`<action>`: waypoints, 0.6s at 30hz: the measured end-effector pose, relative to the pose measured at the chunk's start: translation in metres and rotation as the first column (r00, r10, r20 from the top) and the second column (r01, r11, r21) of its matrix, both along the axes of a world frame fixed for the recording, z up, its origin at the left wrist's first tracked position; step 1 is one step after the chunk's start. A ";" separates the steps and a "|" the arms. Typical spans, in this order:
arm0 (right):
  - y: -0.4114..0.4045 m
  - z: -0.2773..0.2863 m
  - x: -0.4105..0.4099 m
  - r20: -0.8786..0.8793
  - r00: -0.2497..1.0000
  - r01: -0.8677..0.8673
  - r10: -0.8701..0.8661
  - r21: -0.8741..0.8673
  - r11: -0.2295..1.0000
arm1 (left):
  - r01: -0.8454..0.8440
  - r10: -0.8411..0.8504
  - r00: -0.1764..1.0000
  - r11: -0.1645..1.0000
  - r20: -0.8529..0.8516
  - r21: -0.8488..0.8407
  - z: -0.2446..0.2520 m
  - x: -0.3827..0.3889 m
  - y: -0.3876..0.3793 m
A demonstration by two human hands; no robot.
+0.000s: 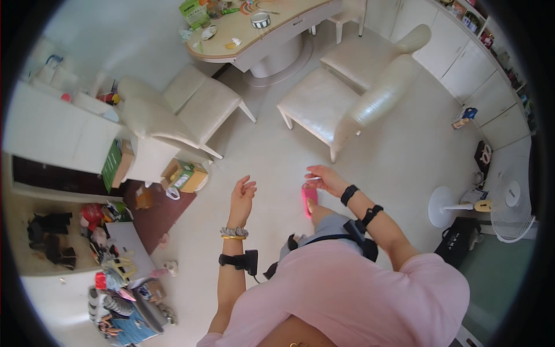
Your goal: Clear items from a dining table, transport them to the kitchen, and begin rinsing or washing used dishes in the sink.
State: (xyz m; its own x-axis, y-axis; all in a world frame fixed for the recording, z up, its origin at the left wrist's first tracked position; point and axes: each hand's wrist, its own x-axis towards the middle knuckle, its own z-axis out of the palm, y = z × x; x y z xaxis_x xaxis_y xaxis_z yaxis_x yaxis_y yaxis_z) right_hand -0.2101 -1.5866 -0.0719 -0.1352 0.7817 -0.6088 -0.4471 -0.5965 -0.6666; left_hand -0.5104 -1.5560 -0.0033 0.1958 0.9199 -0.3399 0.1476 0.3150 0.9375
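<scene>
My left hand (243,200) is held out over the floor with its fingers loosely bent and nothing in them. To its right, my right hand (330,180) is raised with the fingers curled together. A small, thin white object (314,178) shows between those fingers; it is too small to name. Under that hand a pink slipper (310,200) is on my foot. Beyond both hands stand pale upholstered chairs, the nearest one (323,102) ahead and to the right, another (210,112) ahead and to the left.
An oval-ended table (243,43) bearing a striped bowl (260,20) stands ahead. A white pedestal fan (511,195) is at right, near white cabinets (464,60). Cardboard boxes (194,180) sit at left near a dark red mat (162,217). A cluttered shoe area (130,251) lies farther left.
</scene>
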 end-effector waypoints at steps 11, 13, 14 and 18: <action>0.164 0.051 -0.019 0.038 0.999 -0.026 0.022 0.096 0.995 | -0.133 0.135 0.984 0.991 -0.116 0.025 -0.020 -0.042 0.194; 0.196 0.047 -0.020 0.054 0.999 -0.004 -0.001 0.099 0.995 | -0.095 0.101 0.991 0.993 -0.087 0.069 -0.035 -0.044 0.234; 0.213 0.045 -0.019 0.067 0.997 0.026 -0.032 0.099 0.995 | -0.095 0.103 0.990 0.992 -0.097 0.085 -0.037 -0.039 0.257; 0.280 0.033 -0.018 0.232 0.963 0.083 -0.137 0.231 0.969 | -0.043 0.062 0.990 0.989 -0.127 0.144 -0.047 -0.041 0.336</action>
State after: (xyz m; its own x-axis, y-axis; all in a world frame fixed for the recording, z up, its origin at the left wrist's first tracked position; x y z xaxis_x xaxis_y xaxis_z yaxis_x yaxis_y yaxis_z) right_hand -0.2284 -1.3064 -0.0394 0.0908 0.9001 -0.4261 -0.3087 -0.3814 -0.8714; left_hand -0.5509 -1.2198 -0.0507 0.1085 0.9681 -0.2259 0.2587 0.1919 0.9467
